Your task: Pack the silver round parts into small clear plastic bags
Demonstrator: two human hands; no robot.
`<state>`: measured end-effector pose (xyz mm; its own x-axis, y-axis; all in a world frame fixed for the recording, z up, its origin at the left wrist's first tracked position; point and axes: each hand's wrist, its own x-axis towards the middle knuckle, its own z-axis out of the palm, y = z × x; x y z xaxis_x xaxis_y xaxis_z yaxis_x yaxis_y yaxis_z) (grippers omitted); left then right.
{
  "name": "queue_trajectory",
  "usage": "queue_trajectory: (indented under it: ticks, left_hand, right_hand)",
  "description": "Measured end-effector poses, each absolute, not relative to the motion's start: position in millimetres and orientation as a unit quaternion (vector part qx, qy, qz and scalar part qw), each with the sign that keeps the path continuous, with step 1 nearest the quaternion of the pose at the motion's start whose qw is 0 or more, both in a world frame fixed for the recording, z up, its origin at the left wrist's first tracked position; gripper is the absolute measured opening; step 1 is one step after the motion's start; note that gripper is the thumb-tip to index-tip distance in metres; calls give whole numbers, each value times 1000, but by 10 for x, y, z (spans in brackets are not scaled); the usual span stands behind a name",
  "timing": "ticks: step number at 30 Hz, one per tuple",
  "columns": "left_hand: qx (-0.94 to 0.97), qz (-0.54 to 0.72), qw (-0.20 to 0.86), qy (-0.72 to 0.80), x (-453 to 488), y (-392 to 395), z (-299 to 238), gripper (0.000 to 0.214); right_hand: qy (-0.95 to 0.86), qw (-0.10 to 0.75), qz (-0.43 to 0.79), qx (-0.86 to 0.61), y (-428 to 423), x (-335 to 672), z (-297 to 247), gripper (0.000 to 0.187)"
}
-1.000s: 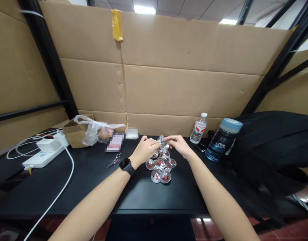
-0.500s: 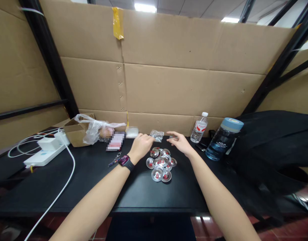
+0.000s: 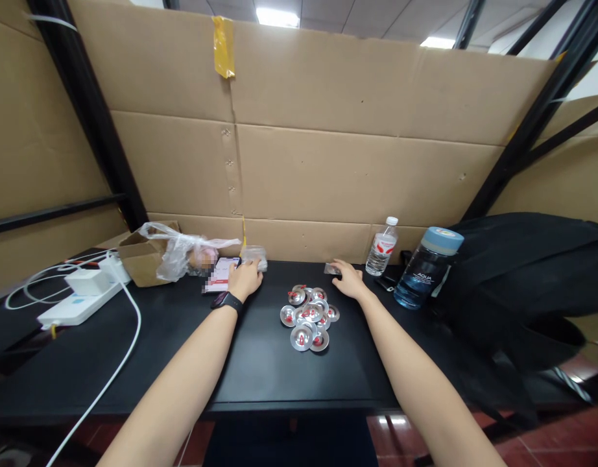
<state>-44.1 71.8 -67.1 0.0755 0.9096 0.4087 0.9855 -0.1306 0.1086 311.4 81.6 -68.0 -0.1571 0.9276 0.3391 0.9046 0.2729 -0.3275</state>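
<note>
My left hand (image 3: 246, 279), a dark watch on its wrist, reaches to a small stack of clear plastic bags (image 3: 255, 255) by the cardboard wall. Its fingers lie stretched at the stack's near edge. On the other side, the fingertips of my right hand (image 3: 348, 279) are at a small clear plastic bag (image 3: 331, 268) on the table; finger and thumb are apart. Between my forearms lies a loose pile of round, shiny metal dishes (image 3: 309, 314) with red marks or parts in their middles. Neither hand touches the pile.
A phone (image 3: 220, 277) lies beside my left hand. Farther left are a cardboard box (image 3: 146, 263), a plastic bag (image 3: 175, 256) and a white power strip (image 3: 80, 310) with cables. A water bottle (image 3: 381, 248), a blue-lidded bottle (image 3: 420, 275) and a black bag (image 3: 513, 279) stand right.
My left hand has moved left from the middle to the bag stack. The shiny clear bag that lay near it no longer shows there. My right hand has lowered to the small bag.
</note>
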Motion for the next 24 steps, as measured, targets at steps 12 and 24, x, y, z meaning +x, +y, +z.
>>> queue_trajectory:
  ticks: [12, 24]
  left_hand:
    - [-719, -189, 105, -661, -406, 690, -677, 41]
    - [-715, -233, 142, -644, -321, 525, -525, 40]
  right_hand:
    - [-738, 239, 48, -629, 901, 3198, -697, 33]
    - [-687, 471, 233, -502, 765, 3067, -416, 28]
